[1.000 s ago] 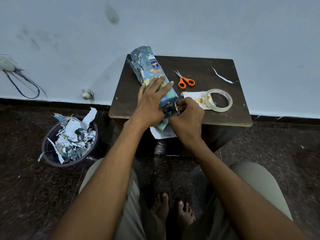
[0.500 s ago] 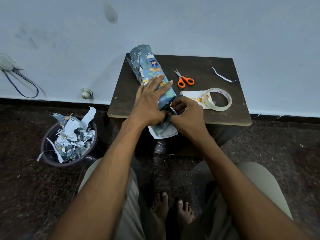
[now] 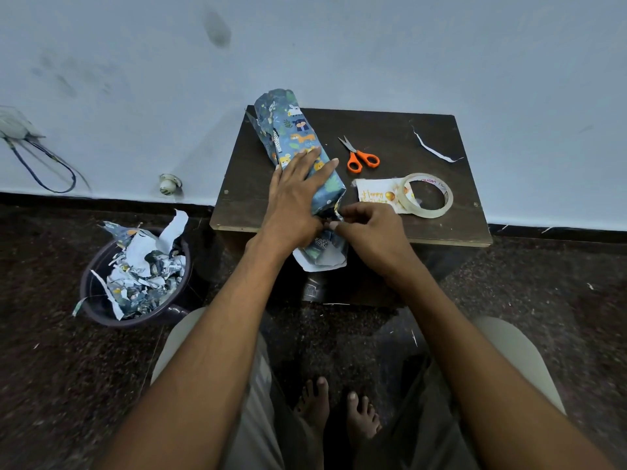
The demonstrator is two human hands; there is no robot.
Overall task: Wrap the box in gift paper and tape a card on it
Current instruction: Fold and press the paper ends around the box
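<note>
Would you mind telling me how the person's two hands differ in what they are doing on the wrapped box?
The left hand lies flat on the wrapped box, fingers straight; the right hand curls, pinching the paper at the box's near end. Left points away; right points sideways. Both touch the gift paper.

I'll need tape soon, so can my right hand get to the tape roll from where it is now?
Probably yes. The tape roll lies in the open on the table, just beyond the right hand, nothing between them. That hand must first release the gift paper it pinches.
</note>
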